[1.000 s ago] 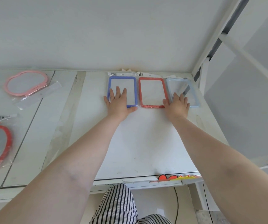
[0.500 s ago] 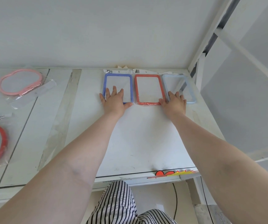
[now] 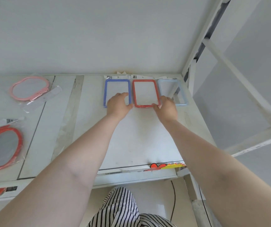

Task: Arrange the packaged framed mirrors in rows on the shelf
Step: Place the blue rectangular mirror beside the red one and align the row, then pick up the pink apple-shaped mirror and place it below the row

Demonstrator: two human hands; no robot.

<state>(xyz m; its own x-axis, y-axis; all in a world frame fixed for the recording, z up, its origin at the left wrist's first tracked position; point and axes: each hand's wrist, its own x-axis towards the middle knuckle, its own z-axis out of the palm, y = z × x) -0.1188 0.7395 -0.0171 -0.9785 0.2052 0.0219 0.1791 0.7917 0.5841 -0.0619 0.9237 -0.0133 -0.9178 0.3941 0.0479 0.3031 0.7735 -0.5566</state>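
Observation:
Three packaged rectangular mirrors lie side by side at the back right of the white shelf point(image 3: 141, 138): a blue-framed mirror point(image 3: 116, 82), a red-framed mirror point(image 3: 145, 89) and a pale blue-framed mirror point(image 3: 179, 95). My left hand point(image 3: 118, 104) rests with curled fingers on the blue mirror's lower right corner, and its thumb touches the red frame's lower left corner. My right hand point(image 3: 166, 108) pinches the red frame's lower right corner, thumb on the bottom edge and fingers over the gap to the pale blue one.
A pink rounded mirror point(image 3: 28, 89) and a red apple-shaped mirror point(image 3: 2, 148), both in plastic bags, lie on the shelf's left part. A white upright post point(image 3: 197, 51) bounds the right side. A red and yellow sticker point(image 3: 165, 166) marks the front edge.
Both hands have gone from flat with spread fingers to curled, and have closed in on the red mirror's lower corners. The three mirrors stay in their row.

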